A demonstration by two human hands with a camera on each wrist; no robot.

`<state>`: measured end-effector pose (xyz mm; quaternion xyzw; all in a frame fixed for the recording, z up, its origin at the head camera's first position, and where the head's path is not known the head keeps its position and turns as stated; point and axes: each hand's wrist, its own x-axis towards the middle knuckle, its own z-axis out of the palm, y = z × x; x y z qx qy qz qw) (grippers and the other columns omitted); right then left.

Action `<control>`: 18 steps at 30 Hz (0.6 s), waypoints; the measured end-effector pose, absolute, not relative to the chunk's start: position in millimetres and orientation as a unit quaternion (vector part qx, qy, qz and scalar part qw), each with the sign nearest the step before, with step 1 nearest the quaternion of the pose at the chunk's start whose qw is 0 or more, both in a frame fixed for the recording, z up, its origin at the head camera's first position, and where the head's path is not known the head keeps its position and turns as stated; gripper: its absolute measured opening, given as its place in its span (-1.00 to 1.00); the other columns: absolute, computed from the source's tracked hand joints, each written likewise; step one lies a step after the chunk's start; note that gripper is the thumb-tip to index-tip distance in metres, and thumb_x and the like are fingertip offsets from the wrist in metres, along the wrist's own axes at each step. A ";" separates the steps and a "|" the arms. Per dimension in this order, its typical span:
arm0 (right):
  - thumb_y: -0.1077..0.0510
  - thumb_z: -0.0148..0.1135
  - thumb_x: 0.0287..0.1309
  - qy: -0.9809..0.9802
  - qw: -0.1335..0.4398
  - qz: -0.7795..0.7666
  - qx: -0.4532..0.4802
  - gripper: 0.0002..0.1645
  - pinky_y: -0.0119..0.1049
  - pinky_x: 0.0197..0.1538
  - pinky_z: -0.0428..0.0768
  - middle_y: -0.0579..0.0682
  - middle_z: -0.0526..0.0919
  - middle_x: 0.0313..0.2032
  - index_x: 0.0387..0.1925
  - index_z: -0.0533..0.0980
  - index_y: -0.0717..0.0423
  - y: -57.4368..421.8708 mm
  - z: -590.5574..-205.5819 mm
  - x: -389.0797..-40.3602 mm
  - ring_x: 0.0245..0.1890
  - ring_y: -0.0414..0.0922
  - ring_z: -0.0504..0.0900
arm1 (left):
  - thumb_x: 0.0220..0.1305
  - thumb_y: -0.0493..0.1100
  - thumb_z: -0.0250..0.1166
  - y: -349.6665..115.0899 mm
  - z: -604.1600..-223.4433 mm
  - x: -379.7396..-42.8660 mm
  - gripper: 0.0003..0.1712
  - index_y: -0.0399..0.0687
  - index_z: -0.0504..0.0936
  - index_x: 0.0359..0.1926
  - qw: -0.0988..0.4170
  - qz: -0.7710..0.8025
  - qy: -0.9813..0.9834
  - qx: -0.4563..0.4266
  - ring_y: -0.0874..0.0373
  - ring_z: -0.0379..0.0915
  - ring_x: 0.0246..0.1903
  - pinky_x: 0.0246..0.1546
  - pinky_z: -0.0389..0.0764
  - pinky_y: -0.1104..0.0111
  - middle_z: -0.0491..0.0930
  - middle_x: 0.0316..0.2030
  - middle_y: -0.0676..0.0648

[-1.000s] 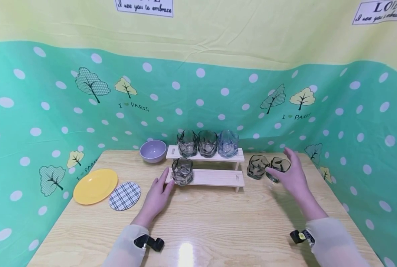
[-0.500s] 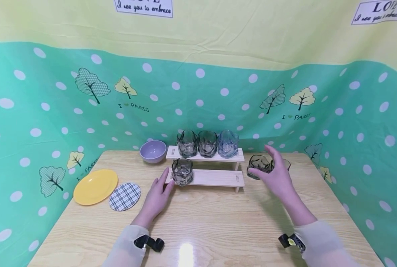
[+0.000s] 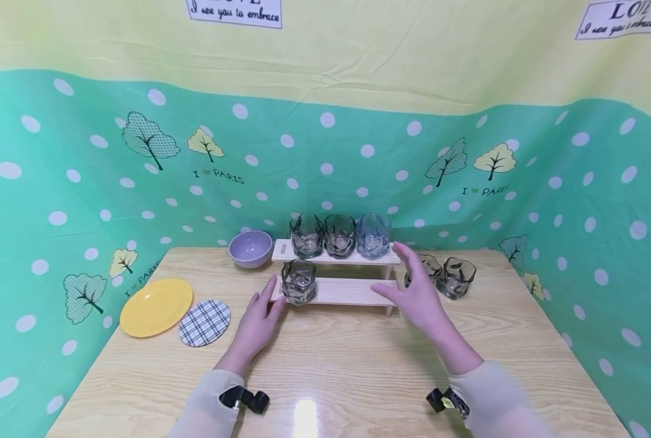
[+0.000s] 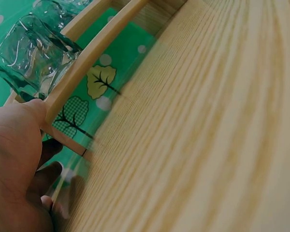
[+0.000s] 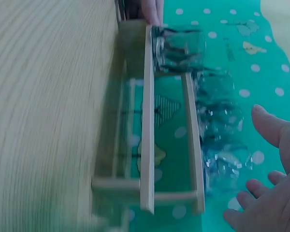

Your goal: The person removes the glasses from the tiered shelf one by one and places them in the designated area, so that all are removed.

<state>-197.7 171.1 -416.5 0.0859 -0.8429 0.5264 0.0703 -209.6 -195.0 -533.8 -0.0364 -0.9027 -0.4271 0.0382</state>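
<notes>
My left hand (image 3: 256, 325) holds the left end of a two-tier wooden shelf (image 3: 353, 292); its thumb lies at the front corner, with bent fingers (image 4: 50, 151) behind. Close by, a smoky-grey glass tumbler (image 3: 299, 283) stands on the lower tier. On the upper tier are a grey glass (image 3: 306, 237), another grey glass (image 3: 340, 237) and a bluish glass (image 3: 373, 237) in a row. My right hand (image 3: 415, 298), thumb and fingers spread and holding nothing, hovers by the shelf's right end. It partly covers a dark glass (image 3: 431, 267); beside that one stands another dark glass (image 3: 457, 280).
A purple bowl (image 3: 250, 249) sits left of the upper tier. Farther left on the wooden table (image 3: 336, 365) lie a yellow plate (image 3: 157, 307) and a checked round coaster (image 3: 205, 322). A green dotted cloth (image 3: 325, 146) hangs behind and around the sides.
My right hand has moved left, from the dark glasses at the right to the shelf's right end, with nothing in it. The left hand and the glasses have stayed in place.
</notes>
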 end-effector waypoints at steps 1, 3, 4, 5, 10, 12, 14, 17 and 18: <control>-0.03 0.72 0.18 -0.838 0.066 0.535 0.089 0.32 0.27 0.69 0.09 -0.05 0.19 0.71 0.77 0.10 -0.09 167.0 -417.1 -197.7 0.71 0.14 0.10 | 0.76 0.25 0.05 -194.9 -533.7 -209.6 -0.19 0.15 0.09 0.81 0.038 -0.428 -0.902 -0.036 -0.54 -0.11 0.65 0.57 0.06 -0.44 0.22 0.67 -0.25; 0.01 0.73 0.17 -0.827 0.060 0.551 0.097 0.31 0.21 0.70 0.10 -0.04 0.20 0.71 0.76 0.11 -0.07 159.3 -418.5 -198.4 0.71 0.13 0.10 | 0.76 0.25 0.06 -194.5 -533.4 -209.4 -0.19 0.15 0.09 0.80 0.038 -0.429 -0.902 -0.036 -0.53 -0.11 0.65 0.57 0.07 -0.44 0.23 0.67 -0.25; 0.02 0.73 0.16 -0.823 0.059 0.556 0.100 0.31 0.19 0.70 0.10 -0.04 0.21 0.70 0.76 0.12 -0.07 155.8 -419.4 -198.9 0.71 0.12 0.11 | 0.76 0.26 0.05 -194.5 -533.4 -209.4 -0.19 0.14 0.09 0.80 0.039 -0.427 -0.902 -0.038 -0.55 -0.11 0.64 0.56 0.06 -0.45 0.23 0.67 -0.25; 0.04 0.74 0.15 -0.820 0.059 0.559 0.104 0.31 0.16 0.71 0.11 -0.03 0.22 0.70 0.75 0.12 -0.06 152.4 -420.1 -199.4 0.70 0.11 0.13 | 0.76 0.27 0.05 -194.5 -533.5 -209.3 -0.18 0.13 0.09 0.80 0.040 -0.426 -0.903 -0.039 -0.56 -0.10 0.64 0.56 0.06 -0.46 0.22 0.67 -0.26; 0.10 0.74 0.14 -0.811 0.056 0.571 0.120 0.31 0.08 0.71 0.14 0.00 0.28 0.67 0.75 0.13 -0.02 136.3 -424.4 -201.2 0.67 0.07 0.22 | 0.76 0.27 0.04 -194.2 -532.5 -209.0 -0.18 0.14 0.08 0.81 0.038 -0.428 -0.902 -0.037 -0.55 -0.11 0.64 0.56 0.05 -0.45 0.22 0.67 -0.26; 0.11 0.74 0.13 -0.806 0.052 0.577 0.125 0.32 0.04 0.71 0.14 0.00 0.29 0.66 0.75 0.12 0.00 129.3 -426.4 -202.3 0.66 0.05 0.23 | 0.76 0.26 0.05 -194.1 -532.2 -209.2 -0.19 0.16 0.08 0.81 0.036 -0.431 -0.901 -0.034 -0.52 -0.12 0.65 0.57 0.05 -0.43 0.22 0.67 -0.24; 0.11 0.74 0.13 -0.801 0.049 0.582 0.130 0.32 0.03 0.71 0.15 0.01 0.31 0.65 0.75 0.12 0.01 121.9 -428.6 -203.3 0.66 0.05 0.25 | 0.76 0.25 0.05 -194.4 -532.4 -209.3 -0.19 0.15 0.08 0.81 0.036 -0.430 -0.901 -0.034 -0.53 -0.12 0.65 0.57 0.05 -0.44 0.22 0.67 -0.25; 0.12 0.75 0.12 -0.793 0.042 0.592 0.138 0.31 0.01 0.71 0.15 0.03 0.33 0.64 0.74 0.14 0.01 110.6 -431.9 -204.4 0.65 0.05 0.27 | 0.77 0.25 0.04 -194.6 -532.3 -208.7 -0.19 0.12 0.08 0.81 0.040 -0.428 -0.902 -0.036 -0.56 -0.12 0.64 0.56 0.05 -0.46 0.22 0.67 -0.25; 0.11 0.75 0.11 -0.791 0.039 0.594 0.139 0.31 0.01 0.71 0.16 0.02 0.33 0.64 0.74 0.15 0.01 106.6 -432.4 -204.3 0.64 0.05 0.27 | 0.77 0.25 0.04 -194.5 -532.3 -208.6 -0.19 0.12 0.08 0.81 0.041 -0.427 -0.902 -0.036 -0.56 -0.11 0.64 0.56 0.05 -0.46 0.22 0.67 -0.25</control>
